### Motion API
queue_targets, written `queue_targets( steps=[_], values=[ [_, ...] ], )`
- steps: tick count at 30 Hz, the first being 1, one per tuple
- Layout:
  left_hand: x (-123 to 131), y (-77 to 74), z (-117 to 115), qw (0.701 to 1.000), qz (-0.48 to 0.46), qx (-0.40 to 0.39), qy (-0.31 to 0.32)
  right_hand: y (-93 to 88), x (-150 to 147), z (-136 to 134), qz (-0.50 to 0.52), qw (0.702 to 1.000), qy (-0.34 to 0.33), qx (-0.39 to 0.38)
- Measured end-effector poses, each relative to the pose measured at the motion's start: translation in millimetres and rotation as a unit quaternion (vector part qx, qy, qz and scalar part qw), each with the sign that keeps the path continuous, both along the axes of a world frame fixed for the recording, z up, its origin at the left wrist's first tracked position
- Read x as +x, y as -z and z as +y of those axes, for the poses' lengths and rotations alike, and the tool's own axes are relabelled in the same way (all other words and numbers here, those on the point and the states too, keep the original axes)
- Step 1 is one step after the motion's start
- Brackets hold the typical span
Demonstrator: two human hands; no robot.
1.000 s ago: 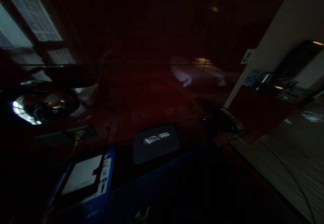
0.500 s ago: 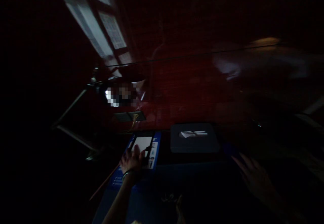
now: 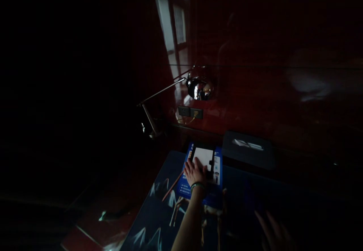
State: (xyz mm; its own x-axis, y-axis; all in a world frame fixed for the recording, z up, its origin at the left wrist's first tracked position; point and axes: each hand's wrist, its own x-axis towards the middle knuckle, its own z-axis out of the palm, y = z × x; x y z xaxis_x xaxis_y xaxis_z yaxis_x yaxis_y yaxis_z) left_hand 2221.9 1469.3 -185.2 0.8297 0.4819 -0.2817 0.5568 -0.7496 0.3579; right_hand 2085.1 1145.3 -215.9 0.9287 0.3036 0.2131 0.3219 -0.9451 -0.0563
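The room is very dark. My left hand [image 3: 195, 172], a bracelet on its wrist, lies flat with fingers spread on a blue folder [image 3: 216, 167] that carries a white notepad [image 3: 203, 157] in a dark holder. A pencil [image 3: 172, 186] lies just left of the folder on a dark blue desk mat [image 3: 159, 224]. My right hand [image 3: 272, 234] is dim at the lower right, fingers stretched out above the mat, holding nothing that I can see.
A dark tissue box [image 3: 248, 153] stands right of the folder. Behind are a chrome desk lamp [image 3: 200, 88] on a thin arm, a wall socket plate [image 3: 190, 111] and a glossy red-brown wall panel [image 3: 269, 92]. The left side is black.
The view has swung left, so the folder, tissue box and lamp shifted right. My left hand came in and stays on the notepad; my right hand now sits lower in view.
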Motion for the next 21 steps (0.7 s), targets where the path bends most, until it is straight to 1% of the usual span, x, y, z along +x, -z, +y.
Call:
queue_targets(
  steps=[1,3,5,7,10,12,15,17,19,21],
  values=[
    [-5.3,-1.9,-4.6,1.0,0.007,-0.004,-0.003,-4.3,1.2,1.7,0.006,1.0,0.005,-0.007],
    [-16.5,-5.8,-8.8,1.0,0.014,-0.009,0.003,-14.9,1.3,8.0,0.025,0.999,0.037,-0.023],
    [-28.2,-8.9,-5.5,1.0,0.012,-0.013,0.021,-27.3,0.4,15.3,0.051,0.996,0.065,-0.033],
    [-40.5,-10.9,2.8,0.999,0.009,-0.014,0.044,-40.6,0.2,23.0,0.065,0.995,0.074,-0.025],
    [-61.3,-13.2,14.1,0.998,0.012,-0.01,0.064,-59.3,3.1,44.3,0.057,0.996,0.065,0.006],
    [-76.2,-14.7,16.5,0.998,0.018,0.001,0.06,-67.9,8.1,71.8,0.067,0.997,0.024,0.036],
    [-97.5,-15.3,16.3,0.997,0.027,0.017,0.066,-70.1,18.5,128.1,0.131,0.987,-0.051,0.082],
    [-109.2,-14.7,18.1,0.995,0.028,0.016,0.098,-64.3,23.0,162.5,0.186,0.976,-0.069,0.088],
    [-117.8,-14.7,22.7,0.991,0.027,0.011,0.13,-56.2,23.0,185.1,0.223,0.969,-0.072,0.074],
    [-123.3,-17.3,29.5,0.989,0.027,0.002,0.148,-49.4,19.6,194.5,0.232,0.969,-0.07,0.055]
  ],
)
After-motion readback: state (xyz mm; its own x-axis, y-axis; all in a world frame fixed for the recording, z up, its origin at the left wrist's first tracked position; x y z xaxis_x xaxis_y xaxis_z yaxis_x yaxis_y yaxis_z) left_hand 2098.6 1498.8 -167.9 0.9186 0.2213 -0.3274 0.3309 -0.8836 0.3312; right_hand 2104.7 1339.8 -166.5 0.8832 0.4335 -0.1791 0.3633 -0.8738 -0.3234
